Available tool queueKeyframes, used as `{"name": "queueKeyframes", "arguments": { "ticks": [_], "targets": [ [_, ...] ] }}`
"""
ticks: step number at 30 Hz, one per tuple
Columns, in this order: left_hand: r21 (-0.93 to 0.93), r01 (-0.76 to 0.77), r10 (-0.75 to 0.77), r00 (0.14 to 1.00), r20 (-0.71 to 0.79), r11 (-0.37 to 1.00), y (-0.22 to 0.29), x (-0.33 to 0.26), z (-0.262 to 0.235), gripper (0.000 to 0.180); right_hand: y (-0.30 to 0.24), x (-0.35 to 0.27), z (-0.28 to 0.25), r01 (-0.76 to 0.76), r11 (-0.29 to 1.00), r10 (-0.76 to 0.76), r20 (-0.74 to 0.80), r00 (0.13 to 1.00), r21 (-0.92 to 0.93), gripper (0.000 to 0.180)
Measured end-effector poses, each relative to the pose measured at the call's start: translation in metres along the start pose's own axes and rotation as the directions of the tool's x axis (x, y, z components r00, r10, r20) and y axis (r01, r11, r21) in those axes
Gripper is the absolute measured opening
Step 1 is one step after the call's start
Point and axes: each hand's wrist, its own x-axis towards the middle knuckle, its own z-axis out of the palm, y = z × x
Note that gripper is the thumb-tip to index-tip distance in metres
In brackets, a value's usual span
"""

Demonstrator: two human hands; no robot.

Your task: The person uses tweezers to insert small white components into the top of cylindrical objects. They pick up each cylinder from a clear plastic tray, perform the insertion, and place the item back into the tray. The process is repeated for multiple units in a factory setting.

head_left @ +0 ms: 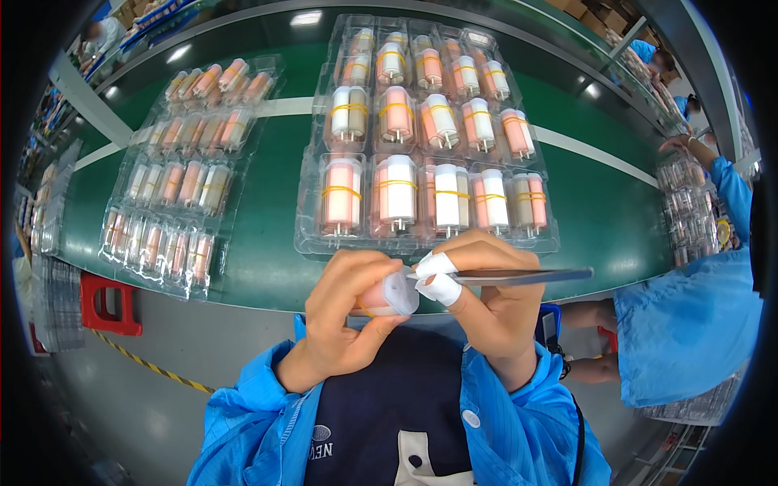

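Observation:
My left hand [336, 316] is closed round a small pink-and-white cylinder unit [403, 293]; a yellow rubber band shows on it, and its pale translucent end faces my right hand. In my right hand [498, 312] a pair of metal tweezers [539, 277] is pinched, with the tips at the unit's end. White tape wraps the right thumb and forefinger. Just beyond both hands lies a clear plastic tray [318, 243] of banded pink, white and grey cylinder units [397, 194], several with metal pins pointing toward me.
Another clear tray [154, 279] of similar units lies to the left on the green conveyor belt [267, 202]. A red plastic stool [109, 306] stands below the left edge. At the right, a person in a blue smock [681, 332] reaches toward more filled trays [681, 190].

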Motion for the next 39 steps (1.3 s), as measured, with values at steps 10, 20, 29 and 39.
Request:
{"name": "queueKeyframes", "arguments": {
  "ticks": [10,20,29,39],
  "targets": [
    [0.082,-0.191,0.175,0.97,0.168,0.978,-0.003,-0.003,0.0,0.043,0.004,0.013,-0.023,-0.226,0.972,0.195,0.313,0.929,0.064,0.009],
    [-0.118,0.072,-0.069,0.997,0.025,0.99,0.003,-0.005,-0.004,0.048,0.008,-0.014,0.001,-0.093,0.899,0.163,-0.13,0.978,0.427,0.015],
    [-0.064,0.007,-0.003,0.998,0.064,0.998,-0.003,-0.008,-0.006,0.047,0.013,-0.015,0.006,-0.016,0.977,0.041,-0.115,0.993,0.212,0.017],
    [-0.048,-0.014,0.017,0.998,0.062,0.999,-0.004,-0.005,-0.005,0.047,0.014,-0.011,0.004,0.037,0.993,-0.027,-0.085,0.996,0.112,0.017]
  ]
}}
